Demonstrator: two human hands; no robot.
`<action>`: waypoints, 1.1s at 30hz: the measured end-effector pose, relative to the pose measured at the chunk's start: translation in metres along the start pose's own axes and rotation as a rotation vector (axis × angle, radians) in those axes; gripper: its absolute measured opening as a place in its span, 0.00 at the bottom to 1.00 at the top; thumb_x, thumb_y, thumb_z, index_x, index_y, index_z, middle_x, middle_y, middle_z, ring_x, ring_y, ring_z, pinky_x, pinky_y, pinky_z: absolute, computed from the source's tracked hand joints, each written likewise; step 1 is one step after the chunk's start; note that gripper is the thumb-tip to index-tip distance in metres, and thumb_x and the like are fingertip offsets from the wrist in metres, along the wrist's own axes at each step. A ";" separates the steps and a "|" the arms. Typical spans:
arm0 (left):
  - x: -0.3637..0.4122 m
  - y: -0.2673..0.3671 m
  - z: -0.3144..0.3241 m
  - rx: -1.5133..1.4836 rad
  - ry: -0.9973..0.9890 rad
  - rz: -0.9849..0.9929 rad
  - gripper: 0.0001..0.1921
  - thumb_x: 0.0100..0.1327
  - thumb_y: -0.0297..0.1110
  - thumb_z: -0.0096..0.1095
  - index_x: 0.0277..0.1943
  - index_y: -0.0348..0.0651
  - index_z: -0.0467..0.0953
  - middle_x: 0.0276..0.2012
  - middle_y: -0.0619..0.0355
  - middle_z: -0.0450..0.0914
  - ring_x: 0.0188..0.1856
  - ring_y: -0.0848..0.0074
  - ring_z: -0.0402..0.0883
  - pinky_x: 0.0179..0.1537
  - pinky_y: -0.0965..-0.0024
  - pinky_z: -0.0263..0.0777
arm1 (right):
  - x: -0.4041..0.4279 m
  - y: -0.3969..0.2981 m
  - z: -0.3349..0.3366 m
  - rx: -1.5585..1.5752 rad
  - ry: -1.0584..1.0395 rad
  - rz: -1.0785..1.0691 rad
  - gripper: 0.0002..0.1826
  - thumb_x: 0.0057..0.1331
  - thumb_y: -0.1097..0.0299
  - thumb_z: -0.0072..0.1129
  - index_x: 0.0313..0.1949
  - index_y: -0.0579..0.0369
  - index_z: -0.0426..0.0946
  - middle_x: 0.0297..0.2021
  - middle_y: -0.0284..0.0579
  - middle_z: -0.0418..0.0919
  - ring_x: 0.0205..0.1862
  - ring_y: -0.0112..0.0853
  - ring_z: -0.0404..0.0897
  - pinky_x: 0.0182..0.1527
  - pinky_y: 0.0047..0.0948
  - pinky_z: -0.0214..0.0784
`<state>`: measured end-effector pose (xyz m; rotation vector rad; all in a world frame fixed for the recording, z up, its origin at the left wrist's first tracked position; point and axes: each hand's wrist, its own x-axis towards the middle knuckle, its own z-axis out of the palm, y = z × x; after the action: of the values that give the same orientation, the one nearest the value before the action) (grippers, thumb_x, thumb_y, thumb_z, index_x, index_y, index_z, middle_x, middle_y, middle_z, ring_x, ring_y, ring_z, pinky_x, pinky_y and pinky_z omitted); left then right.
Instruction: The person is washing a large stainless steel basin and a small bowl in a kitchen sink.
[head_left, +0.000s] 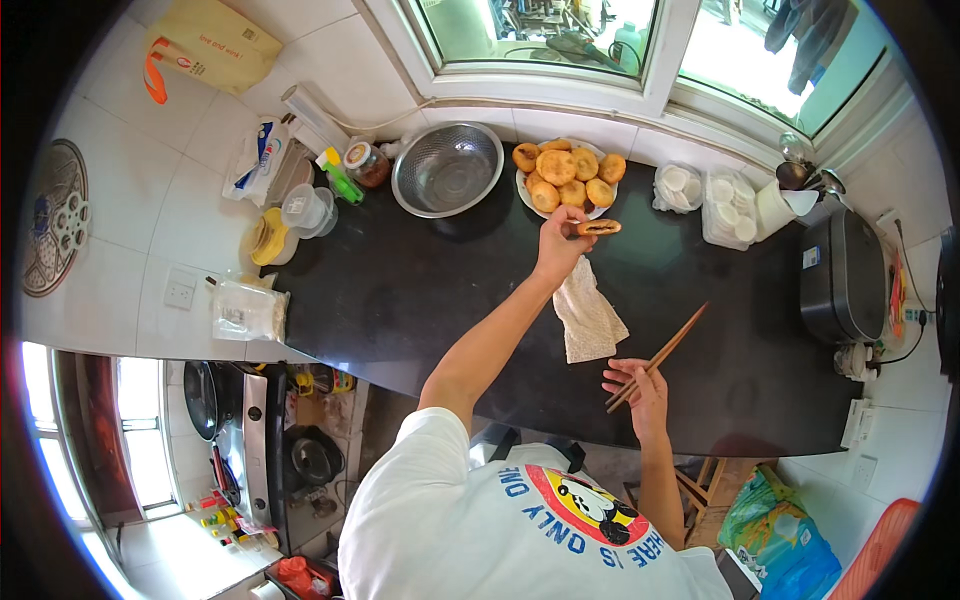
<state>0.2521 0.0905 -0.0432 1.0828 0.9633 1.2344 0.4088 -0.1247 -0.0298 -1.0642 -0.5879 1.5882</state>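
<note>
My left hand (561, 241) reaches over the dark countertop, just in front of a heaped plate. Between its fingers is a piece of fried filled cake (600, 227), its open edge showing a dark filling. Behind it, round golden fried cakes (556, 167) are piled on a white plate (520, 191). Nearer the counter's front edge, my right hand (643, 388) grips a pair of wooden chopsticks (670, 344). Their tips point up and to the right, away from me. A folded cream cloth (589, 319) lies on the counter between my two hands.
A metal basin (448, 171) stands left of the plate. Jars and plastic tubs (304, 206) crowd the left wall. At the right are bagged white cups (677, 187), a clear container (729, 210) and a dark rice cooker (844, 274). The countertop's front edge (555, 431) runs before me.
</note>
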 end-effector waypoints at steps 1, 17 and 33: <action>-0.001 -0.001 0.002 -0.016 0.004 -0.006 0.14 0.49 0.12 0.56 0.35 0.42 0.66 0.30 0.61 0.74 0.31 0.82 0.75 0.28 0.81 0.70 | 0.000 0.000 -0.001 0.010 0.001 0.004 0.13 0.67 0.65 0.37 0.41 0.60 0.69 0.41 0.52 0.74 0.40 0.37 0.76 0.41 0.37 0.72; 0.000 -0.030 0.008 -0.121 0.373 -0.399 0.15 0.48 0.17 0.61 0.37 0.38 0.65 0.28 0.57 0.73 0.25 0.77 0.76 0.22 0.80 0.71 | 0.001 -0.004 -0.010 0.008 0.002 0.011 0.14 0.67 0.64 0.38 0.40 0.61 0.69 0.40 0.51 0.74 0.40 0.36 0.77 0.41 0.36 0.73; 0.033 -0.046 0.048 -0.059 0.662 -0.162 0.16 0.47 0.17 0.63 0.33 0.35 0.61 0.26 0.54 0.70 0.20 0.76 0.75 0.18 0.78 0.72 | -0.002 -0.002 -0.022 0.020 0.017 0.004 0.13 0.67 0.67 0.37 0.41 0.62 0.69 0.41 0.53 0.74 0.40 0.36 0.76 0.42 0.34 0.72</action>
<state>0.3121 0.1177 -0.0767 0.5289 1.4669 1.5049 0.4285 -0.1293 -0.0379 -1.0631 -0.5575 1.5841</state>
